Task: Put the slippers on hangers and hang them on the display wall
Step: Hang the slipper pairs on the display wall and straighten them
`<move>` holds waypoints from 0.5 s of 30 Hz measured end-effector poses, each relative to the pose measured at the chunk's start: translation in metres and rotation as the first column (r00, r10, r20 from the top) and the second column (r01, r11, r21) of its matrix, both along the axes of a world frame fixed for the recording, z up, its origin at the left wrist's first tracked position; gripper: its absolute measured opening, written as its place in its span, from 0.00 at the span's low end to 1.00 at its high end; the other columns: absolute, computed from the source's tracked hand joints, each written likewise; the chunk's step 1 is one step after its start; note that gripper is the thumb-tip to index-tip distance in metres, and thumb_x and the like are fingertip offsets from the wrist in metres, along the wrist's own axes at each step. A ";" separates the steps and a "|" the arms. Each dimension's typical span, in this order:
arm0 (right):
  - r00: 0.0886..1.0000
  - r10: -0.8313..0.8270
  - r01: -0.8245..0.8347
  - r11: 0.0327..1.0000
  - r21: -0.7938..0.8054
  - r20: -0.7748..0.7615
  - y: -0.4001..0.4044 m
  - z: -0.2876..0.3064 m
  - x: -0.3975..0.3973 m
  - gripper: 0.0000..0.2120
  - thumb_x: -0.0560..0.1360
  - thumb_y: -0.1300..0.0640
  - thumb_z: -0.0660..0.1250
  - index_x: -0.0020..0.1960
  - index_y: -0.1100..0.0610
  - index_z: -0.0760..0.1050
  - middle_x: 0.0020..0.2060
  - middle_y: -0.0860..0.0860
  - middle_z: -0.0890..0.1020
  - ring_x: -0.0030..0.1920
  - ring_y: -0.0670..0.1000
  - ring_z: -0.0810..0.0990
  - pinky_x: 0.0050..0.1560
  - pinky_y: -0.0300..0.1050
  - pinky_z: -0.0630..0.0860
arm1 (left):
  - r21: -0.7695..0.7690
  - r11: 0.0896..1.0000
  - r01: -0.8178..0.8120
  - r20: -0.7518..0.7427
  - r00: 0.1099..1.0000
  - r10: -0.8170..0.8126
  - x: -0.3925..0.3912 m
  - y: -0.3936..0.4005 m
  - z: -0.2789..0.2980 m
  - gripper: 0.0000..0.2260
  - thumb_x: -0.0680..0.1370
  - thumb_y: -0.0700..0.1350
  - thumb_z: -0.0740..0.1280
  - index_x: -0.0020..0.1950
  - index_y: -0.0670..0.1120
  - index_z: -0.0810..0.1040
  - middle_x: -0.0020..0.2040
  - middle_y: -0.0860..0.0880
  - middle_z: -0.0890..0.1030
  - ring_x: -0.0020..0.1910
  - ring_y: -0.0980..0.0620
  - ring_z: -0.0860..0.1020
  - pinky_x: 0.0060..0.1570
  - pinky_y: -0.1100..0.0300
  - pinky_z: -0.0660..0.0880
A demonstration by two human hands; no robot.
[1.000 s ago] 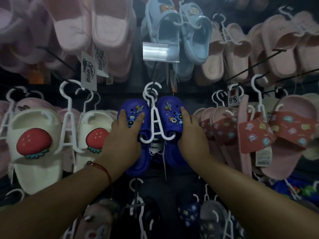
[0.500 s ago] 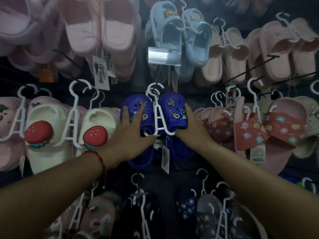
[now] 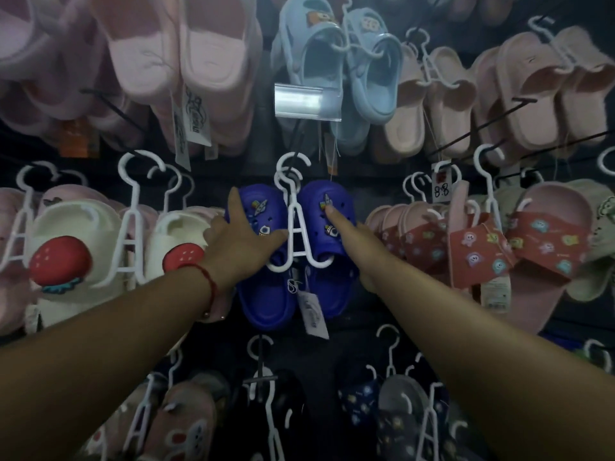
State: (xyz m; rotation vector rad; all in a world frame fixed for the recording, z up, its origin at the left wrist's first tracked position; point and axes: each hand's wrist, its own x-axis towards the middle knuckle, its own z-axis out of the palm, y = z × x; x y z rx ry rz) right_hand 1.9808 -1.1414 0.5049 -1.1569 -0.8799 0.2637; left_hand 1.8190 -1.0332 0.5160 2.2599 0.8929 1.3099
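Blue clogs (image 3: 293,247) hang as a pair on a white hanger (image 3: 294,227) at the middle of the display wall (image 3: 332,334), the hanger's hook caught on a black peg (image 3: 296,154) below a clear label holder (image 3: 307,102). Each clog carries small charms on its toe, and a paper tag (image 3: 311,312) dangles between the heels.

Left hand (image 3: 244,242) lies on the left clog, fingers straight and spread, the forefinger reaching up along the clog's left edge and the thumb stretched right to touch the hanger's frame. It presses rather than grips. A red string bracelet (image 3: 208,279) circles that wrist.

Right hand (image 3: 354,241) touches the right clog with a straight forefinger by a charm; its other fingers look curled under at the clog's right side, though whether they hold anything cannot be told.

Left of the pair hang white slippers (image 3: 76,257) with red strawberries; right of it, pink slides (image 3: 532,254) with red patterned straps. Above hang light blue clogs (image 3: 336,61) and pale pink slippers (image 3: 173,54). More pairs hang on the near, lower row.
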 end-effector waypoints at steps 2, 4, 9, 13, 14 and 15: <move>1.000 -0.003 0.003 1.000 0.007 -0.021 0.006 -0.007 0.000 0.24 0.75 0.39 0.70 0.65 0.53 0.77 0.51 0.53 0.86 0.47 0.54 0.86 0.41 0.44 0.82 | -0.004 1.000 -0.025 0.010 1.000 0.025 0.006 0.006 -0.007 0.51 0.73 0.64 0.71 0.82 0.55 0.38 0.78 0.35 0.56 0.75 0.32 0.59 0.73 0.44 0.60; 0.999 -0.033 0.034 0.999 0.026 -0.038 0.009 -0.010 0.003 0.23 0.75 0.40 0.70 0.63 0.52 0.75 0.49 0.50 0.84 0.46 0.52 0.84 0.42 0.44 0.81 | -0.001 1.000 -0.026 0.013 1.000 0.026 0.010 0.008 -0.009 0.51 0.74 0.64 0.71 0.82 0.55 0.38 0.78 0.34 0.57 0.74 0.31 0.59 0.73 0.43 0.59; 1.000 -0.017 0.017 1.000 0.001 -0.018 0.009 -0.010 0.007 0.26 0.74 0.37 0.71 0.65 0.51 0.77 0.52 0.52 0.86 0.49 0.55 0.86 0.54 0.54 0.83 | 0.016 1.000 -0.025 0.021 0.999 0.025 0.014 0.011 -0.010 0.51 0.74 0.64 0.71 0.82 0.55 0.38 0.78 0.35 0.57 0.74 0.31 0.61 0.73 0.42 0.60; 0.999 -0.032 0.032 0.999 -0.015 0.010 0.003 -0.007 0.004 0.25 0.74 0.37 0.70 0.63 0.52 0.79 0.49 0.53 0.87 0.47 0.55 0.87 0.54 0.55 0.83 | 0.038 0.999 -0.021 0.020 1.000 0.021 0.011 0.009 -0.011 0.51 0.74 0.65 0.70 0.82 0.55 0.37 0.79 0.34 0.56 0.74 0.30 0.62 0.72 0.40 0.62; 0.999 -0.039 0.040 0.999 -0.027 0.020 0.001 -0.006 0.002 0.25 0.74 0.37 0.70 0.62 0.52 0.79 0.49 0.53 0.87 0.47 0.55 0.87 0.54 0.54 0.83 | 0.057 0.998 -0.023 0.020 1.000 0.022 0.010 0.008 -0.012 0.51 0.74 0.65 0.70 0.82 0.54 0.36 0.79 0.34 0.56 0.74 0.30 0.62 0.72 0.40 0.62; 0.998 -0.051 0.053 0.998 -0.037 0.035 -0.002 -0.005 0.000 0.25 0.74 0.36 0.70 0.62 0.52 0.80 0.49 0.52 0.87 0.47 0.55 0.86 0.54 0.54 0.83 | 0.080 0.997 -0.023 0.022 1.000 0.021 0.008 0.006 -0.013 0.50 0.75 0.65 0.69 0.82 0.53 0.36 0.78 0.34 0.55 0.73 0.30 0.62 0.71 0.40 0.63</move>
